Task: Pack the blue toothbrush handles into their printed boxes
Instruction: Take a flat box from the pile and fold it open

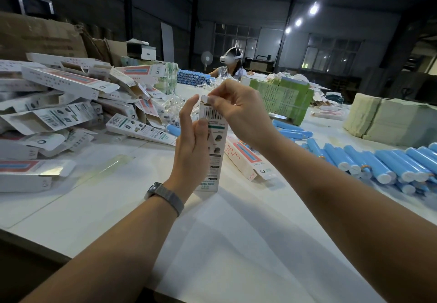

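- Head view: you stand the printed box (214, 146) upright on the white table (236, 243), bottom end down, likely so the top end faces your fingers for closing.
- Your left hand (192, 151) steadies its side, fingers nearly straight and relaxed, thumb against the barcode panel.
- Your right hand (238, 111) pinches the small top flap (whether a handle is inside, you cannot tell).
- Box: tall, narrow, white, with barcode and green print.
- Loose blue toothbrush handles (383, 168) lie in a row to your right; a heap of boxes (59, 104) sits to your left.
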A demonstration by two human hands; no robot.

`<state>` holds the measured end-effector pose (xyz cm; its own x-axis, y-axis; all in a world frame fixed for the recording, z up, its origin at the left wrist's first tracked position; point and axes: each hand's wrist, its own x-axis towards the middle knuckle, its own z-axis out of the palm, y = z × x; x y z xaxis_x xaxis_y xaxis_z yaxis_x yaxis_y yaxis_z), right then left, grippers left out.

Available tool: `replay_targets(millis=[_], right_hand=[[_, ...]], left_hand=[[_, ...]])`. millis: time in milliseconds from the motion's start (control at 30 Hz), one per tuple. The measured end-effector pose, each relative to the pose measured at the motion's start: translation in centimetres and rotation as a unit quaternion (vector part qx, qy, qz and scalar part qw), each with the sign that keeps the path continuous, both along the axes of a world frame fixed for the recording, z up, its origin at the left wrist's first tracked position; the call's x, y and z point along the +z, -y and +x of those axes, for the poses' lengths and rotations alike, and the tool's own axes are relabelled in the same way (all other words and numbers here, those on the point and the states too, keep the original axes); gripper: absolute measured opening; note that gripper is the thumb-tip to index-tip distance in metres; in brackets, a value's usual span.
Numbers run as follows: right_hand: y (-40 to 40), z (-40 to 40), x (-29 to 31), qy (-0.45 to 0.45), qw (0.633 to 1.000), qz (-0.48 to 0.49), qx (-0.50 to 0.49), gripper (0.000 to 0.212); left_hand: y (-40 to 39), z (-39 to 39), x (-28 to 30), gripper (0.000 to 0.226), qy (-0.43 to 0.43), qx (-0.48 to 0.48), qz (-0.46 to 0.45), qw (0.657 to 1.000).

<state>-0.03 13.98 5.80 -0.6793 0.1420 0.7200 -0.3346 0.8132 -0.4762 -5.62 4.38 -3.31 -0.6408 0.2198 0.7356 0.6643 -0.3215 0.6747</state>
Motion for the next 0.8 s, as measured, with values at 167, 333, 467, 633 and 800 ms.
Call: replay_targets(millis=[167,333,467,633,800], right_hand=[[-0.2,0.4,0.3,0.024,1.000,0.000,0.016,0.017],[-0.1,0.6,0.9,0.046,0.999,0.003,0.024,0.013],[-0.1,0.9,0.8,0.044,0.998,-0.009,0.033,0.015],[-0.7,1.2,0.0,0.039,0.997,-0.039,0.046,0.011],[-1.2,1.5,-1.0,0.019,0.995,-0.069,0.076,0.015]], left_hand=[[0.0,0.0,0.1,0.037,-0.011,0.004,-0.008,1.000],[0.1,0.2,0.2,0.038,-0.021,0.015,-0.017,1.000],[0.0,0.1,0.1,0.036,-0.029,0.014,-0.017,0.999],[-0.1,-0.2,0.0,0.027,-0.029,0.007,-0.002,1.000],[-0.2,-0.4,0.0,0.025,-0.023,0.003,-0.004,1.000]])
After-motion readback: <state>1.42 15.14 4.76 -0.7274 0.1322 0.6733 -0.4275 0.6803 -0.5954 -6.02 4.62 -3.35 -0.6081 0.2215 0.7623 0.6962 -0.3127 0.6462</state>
